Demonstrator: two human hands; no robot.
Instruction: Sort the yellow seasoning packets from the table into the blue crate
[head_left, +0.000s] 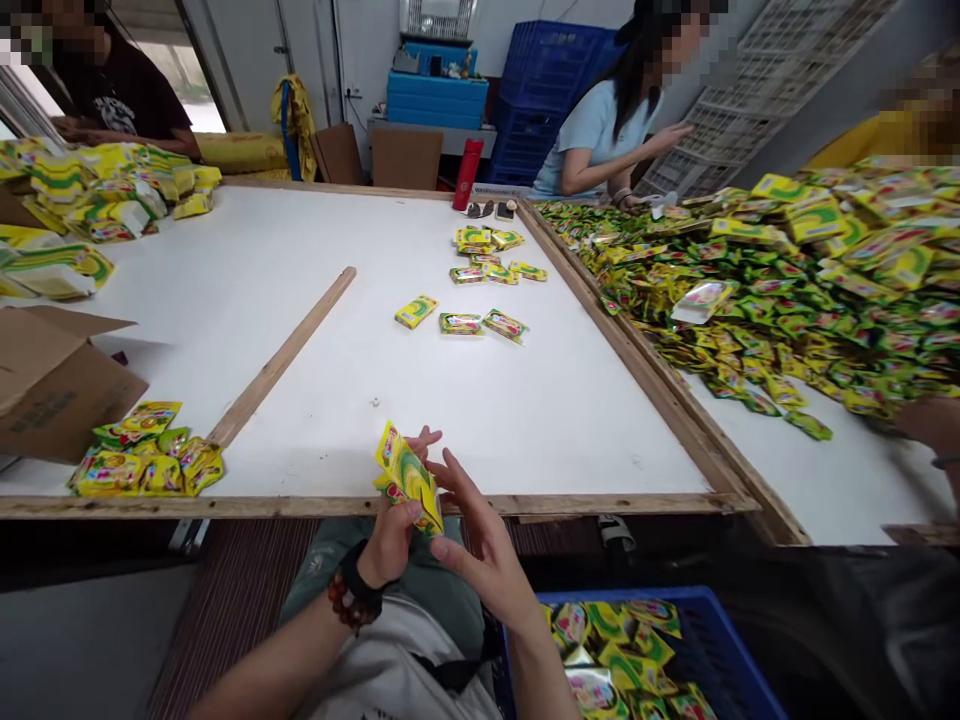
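My left hand (390, 540), with a bead bracelet on the wrist, is closed round a small stack of yellow-green sachets (409, 478), held upright just at the near wooden edge of the white table (300, 330). My right hand (480, 535) is beside the stack with fingers stretched out and apart, its fingertips touching the stack's right side. Loose sachets (461, 322) lie in the table's middle, and another small group (491, 255) lies farther back.
A wooden strip (281, 358) lies diagonally on the table. A sachet pile (146, 462) and cardboard box (52, 385) sit near left. A blue crate (720, 650) of sachets is by my right knee. A huge sachet heap (787, 280) covers the right table. Other people work around the tables.
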